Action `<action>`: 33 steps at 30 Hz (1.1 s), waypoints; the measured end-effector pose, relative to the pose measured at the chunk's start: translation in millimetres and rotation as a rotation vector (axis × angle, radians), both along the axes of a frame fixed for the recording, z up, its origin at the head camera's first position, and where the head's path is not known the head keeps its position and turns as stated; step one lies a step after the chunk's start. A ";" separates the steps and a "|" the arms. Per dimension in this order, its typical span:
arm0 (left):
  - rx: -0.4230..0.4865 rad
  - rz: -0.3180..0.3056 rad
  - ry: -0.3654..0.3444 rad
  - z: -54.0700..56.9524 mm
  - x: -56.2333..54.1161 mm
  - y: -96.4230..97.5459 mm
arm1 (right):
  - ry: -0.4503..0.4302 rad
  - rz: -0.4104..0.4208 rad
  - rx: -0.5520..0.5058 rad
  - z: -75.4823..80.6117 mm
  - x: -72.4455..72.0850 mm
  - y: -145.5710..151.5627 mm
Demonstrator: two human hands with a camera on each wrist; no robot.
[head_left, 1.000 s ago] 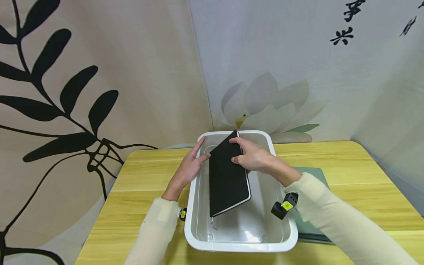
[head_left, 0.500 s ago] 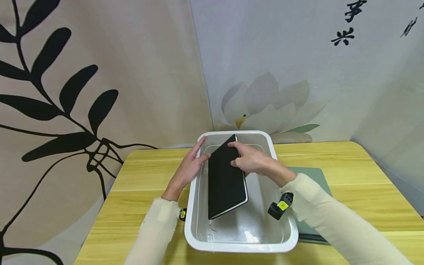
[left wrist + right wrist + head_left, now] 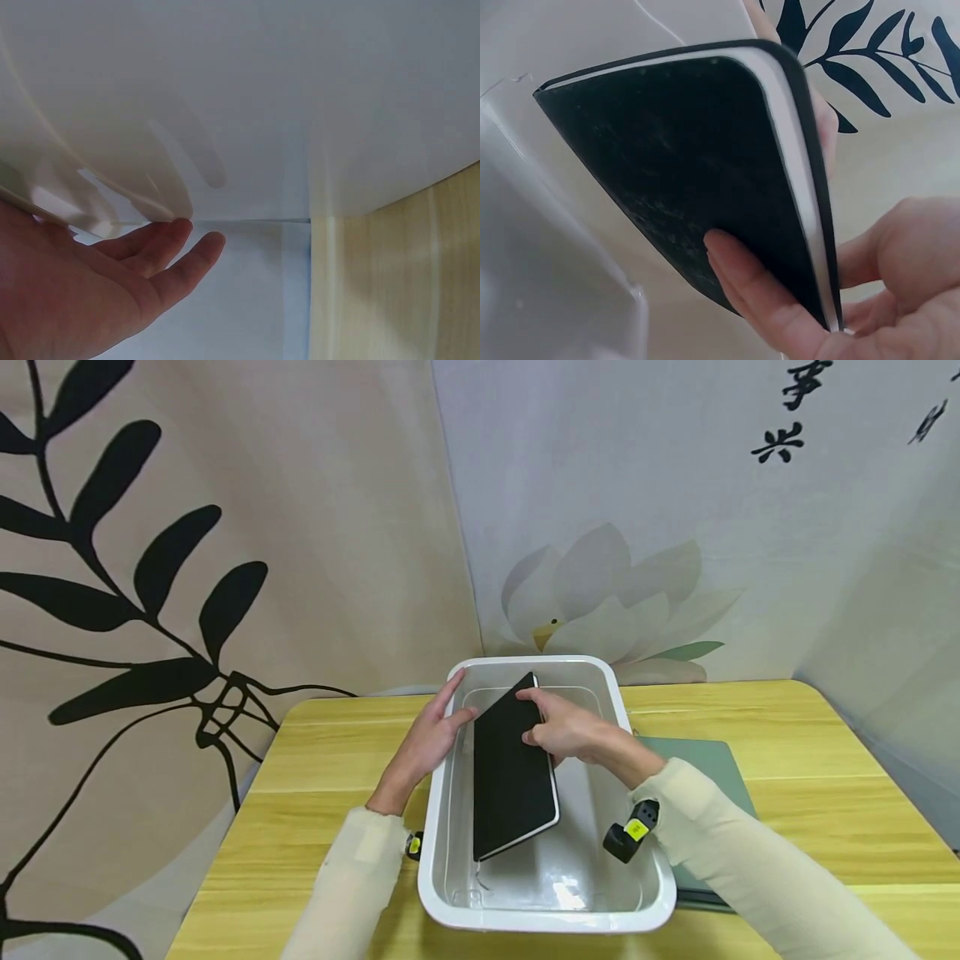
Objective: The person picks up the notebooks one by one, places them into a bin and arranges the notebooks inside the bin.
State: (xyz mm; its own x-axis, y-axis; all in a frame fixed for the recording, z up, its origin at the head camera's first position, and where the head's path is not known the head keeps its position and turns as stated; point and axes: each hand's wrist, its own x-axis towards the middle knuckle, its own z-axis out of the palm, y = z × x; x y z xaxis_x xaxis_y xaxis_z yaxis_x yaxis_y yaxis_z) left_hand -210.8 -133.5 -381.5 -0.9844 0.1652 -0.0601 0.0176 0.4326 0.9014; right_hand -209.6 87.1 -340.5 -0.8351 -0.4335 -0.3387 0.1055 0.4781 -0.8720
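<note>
Black rectangular notebook [image 3: 513, 781] is tilted within the white plastic bin [image 3: 547, 921], pinched by fingers of the right hand [image 3: 568, 727], while the left hand [image 3: 427, 737] rests extended fingers against the bin's side.

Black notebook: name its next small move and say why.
Probably lower the black notebook gently into the white bin: the right hand pinches it near its page edge, tilted, and the left hand holds the bin's side, which should steady it.
</note>
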 end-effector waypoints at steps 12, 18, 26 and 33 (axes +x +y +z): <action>-0.003 -0.002 0.002 -0.5 -0.2 1.4 | -0.017 -0.008 0.030 -3.5 1.9 -1.8; -0.014 -0.001 -0.001 0.1 0.0 1.3 | -0.039 -0.001 0.023 -7.0 1.9 -2.7; -0.004 -0.016 0.017 -1.2 -1.6 -0.9 | -0.072 -0.012 -0.001 -13.2 0.0 -5.6; 0.011 -0.022 0.015 -2.6 -2.5 -0.5 | -0.091 0.000 0.006 -16.6 0.9 -6.7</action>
